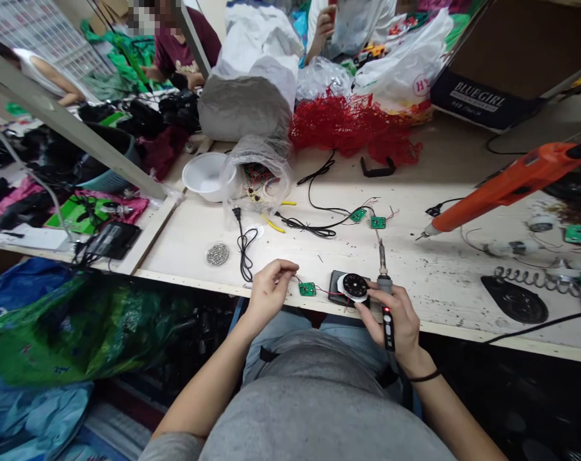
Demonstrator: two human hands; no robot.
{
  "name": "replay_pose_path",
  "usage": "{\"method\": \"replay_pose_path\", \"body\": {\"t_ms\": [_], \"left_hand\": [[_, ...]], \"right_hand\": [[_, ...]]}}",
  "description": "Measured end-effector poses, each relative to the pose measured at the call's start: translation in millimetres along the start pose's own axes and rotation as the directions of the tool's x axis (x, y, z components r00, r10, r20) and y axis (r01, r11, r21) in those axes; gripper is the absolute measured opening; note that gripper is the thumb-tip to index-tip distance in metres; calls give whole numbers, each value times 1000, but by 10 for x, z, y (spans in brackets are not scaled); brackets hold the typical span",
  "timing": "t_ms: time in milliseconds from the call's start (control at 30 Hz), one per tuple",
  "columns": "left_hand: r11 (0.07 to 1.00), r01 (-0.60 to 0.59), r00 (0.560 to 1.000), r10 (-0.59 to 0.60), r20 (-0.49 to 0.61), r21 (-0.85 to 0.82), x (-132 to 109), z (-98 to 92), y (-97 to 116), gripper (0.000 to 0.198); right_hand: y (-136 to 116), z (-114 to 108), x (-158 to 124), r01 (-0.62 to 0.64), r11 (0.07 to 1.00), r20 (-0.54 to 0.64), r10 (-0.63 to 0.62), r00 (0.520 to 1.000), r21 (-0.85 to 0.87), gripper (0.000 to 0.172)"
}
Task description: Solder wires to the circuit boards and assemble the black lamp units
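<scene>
My left hand (270,289) is closed in a pinch at the thin wires of a small green circuit board (307,289), which sits just right of the fingertips. Red wires run from this board to a round black part with a white rim (355,285), lying on a dark square piece (337,296) near the table edge. In my right hand (401,317) is a soldering iron (385,282) with a lit red light, its tip pointing away from me. The right thumb and fingertips are beside the round part, seemingly touching it.
Two more green boards (378,222) lie beyond the iron's tip. An orange electric screwdriver (506,186) hangs at right above motors and a coiled cord (525,275). Cables, yellow-handled cutters (273,223), a dish of small metal parts (217,254) and a white bowl (204,176) are at left.
</scene>
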State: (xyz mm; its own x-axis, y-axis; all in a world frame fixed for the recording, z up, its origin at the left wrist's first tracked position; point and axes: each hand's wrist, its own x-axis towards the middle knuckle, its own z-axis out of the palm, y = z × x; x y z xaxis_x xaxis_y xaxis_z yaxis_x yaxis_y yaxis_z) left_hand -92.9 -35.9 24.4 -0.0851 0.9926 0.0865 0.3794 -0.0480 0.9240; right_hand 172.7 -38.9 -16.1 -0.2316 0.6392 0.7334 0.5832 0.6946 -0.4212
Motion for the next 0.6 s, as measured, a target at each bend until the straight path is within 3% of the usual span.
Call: {"method": "replay_pose_path", "body": {"t_ms": [233, 400, 600], "left_hand": [[952, -101, 988, 62, 142, 288, -45, -54, -150, 30], [960, -77, 982, 25, 189, 270, -70, -23, -199, 32], [991, -33, 983, 8, 181, 132, -35, -6, -209, 30]], "right_hand": [[-1, 14, 3, 18, 1000, -23, -18, 1000, -10, 38], [-9, 31, 15, 26, 1000, -41, -26, 999, -1, 35], [3, 38, 7, 34, 999, -44, -35, 998, -25, 39]]}}
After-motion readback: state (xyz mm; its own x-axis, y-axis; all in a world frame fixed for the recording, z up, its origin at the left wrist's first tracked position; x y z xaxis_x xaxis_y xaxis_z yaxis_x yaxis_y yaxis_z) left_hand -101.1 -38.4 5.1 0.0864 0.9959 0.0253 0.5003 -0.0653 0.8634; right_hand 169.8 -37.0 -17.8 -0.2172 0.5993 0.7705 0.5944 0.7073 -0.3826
